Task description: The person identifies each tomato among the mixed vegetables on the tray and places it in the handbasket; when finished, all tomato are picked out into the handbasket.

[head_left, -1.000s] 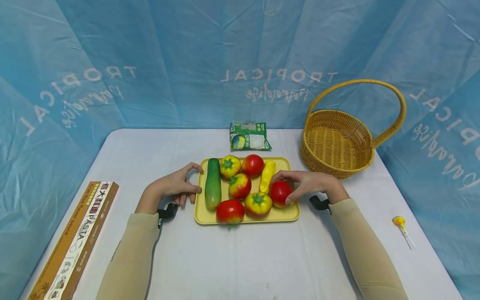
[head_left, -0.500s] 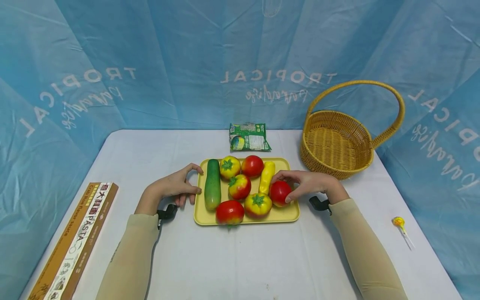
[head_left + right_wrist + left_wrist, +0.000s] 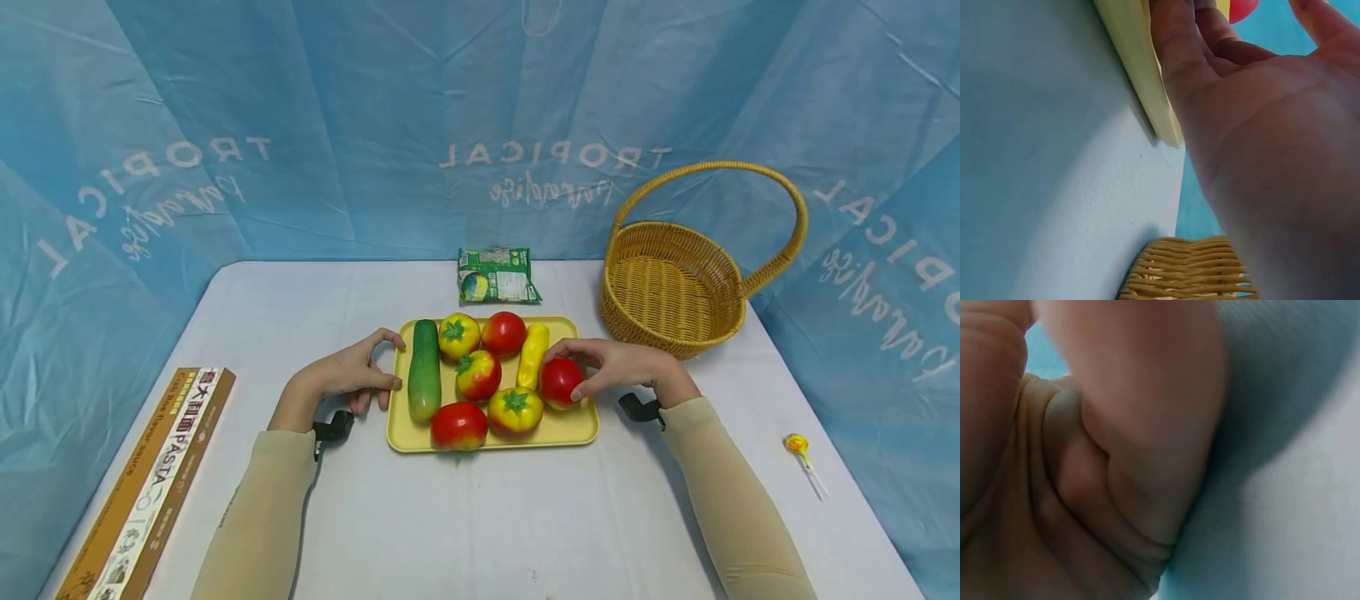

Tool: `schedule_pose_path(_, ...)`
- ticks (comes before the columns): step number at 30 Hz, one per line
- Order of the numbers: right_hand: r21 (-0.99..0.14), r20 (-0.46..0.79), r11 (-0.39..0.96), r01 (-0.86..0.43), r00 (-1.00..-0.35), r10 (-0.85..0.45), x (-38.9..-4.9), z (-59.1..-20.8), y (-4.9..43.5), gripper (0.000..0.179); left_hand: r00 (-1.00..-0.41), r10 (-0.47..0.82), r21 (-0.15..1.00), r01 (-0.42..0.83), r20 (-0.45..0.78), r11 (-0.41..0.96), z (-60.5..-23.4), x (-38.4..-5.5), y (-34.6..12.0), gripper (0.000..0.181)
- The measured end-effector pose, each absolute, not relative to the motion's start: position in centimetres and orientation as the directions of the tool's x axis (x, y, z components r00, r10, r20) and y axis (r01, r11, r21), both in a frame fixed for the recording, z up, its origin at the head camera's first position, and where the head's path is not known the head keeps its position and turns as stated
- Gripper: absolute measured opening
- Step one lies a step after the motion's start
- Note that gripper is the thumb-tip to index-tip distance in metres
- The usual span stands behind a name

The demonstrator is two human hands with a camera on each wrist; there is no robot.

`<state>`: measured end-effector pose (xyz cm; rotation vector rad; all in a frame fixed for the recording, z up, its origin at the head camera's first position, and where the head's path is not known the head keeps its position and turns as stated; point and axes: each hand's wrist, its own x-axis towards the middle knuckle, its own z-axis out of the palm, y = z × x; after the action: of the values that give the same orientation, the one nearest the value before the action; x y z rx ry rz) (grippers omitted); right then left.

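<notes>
Nothing's moved: I see the right hand grasping red tomato (off-centre squeeze could roll it); left hand loose by tray.

Pale yellow on the tray. Inside it, red on the three-o'clock tomato and twelve-o'clock tomato; red-tinged yellow, green-topped, on the eleven-o'clock tomato and five-o'clock tomato; red fading to yellow on the seven-o'clock tomato and green-topped central tomato. Dark green, paler toward six o'clock, on the cucumber; solid yellow on the long vegetable at two o'clock. Outside: golden-brown weave on the basket at two o'clock, green and white on the packet at twelve, brown with a white band on the pasta box at eight, blue with white lettering on the curtain.
</notes>
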<state>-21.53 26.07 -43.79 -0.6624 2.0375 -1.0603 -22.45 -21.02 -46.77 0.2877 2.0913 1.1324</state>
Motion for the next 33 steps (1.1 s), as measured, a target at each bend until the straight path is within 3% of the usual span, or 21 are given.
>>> schedule_pose_path(12, -0.867, -0.31, 0.487, -0.107, -0.649, -0.695, -21.1, -42.7, 26.3, 0.062, -0.706, 0.491, 0.787, -0.154, -0.51, 0.597, -46.6, -22.6, -21.0, 0.066)
schedule_pose_path(24, -0.931, -0.156, 0.334, -0.149, -0.665, -0.731, -20.4, -40.0, 26.6, 0.059, -0.708, 0.506, 0.8, -0.141, -0.494, 0.584, -46.7, -22.6, -21.0, 0.065)
schedule_pose_path(33, -0.947, -0.049, 0.283, -0.151, -0.803, -0.593, -20.8, -37.4, 29.3, 0.059, -0.707, 0.528, 0.82, -0.132, -0.471, 0.556, -46.7, -22.4, -21.1, 0.066)
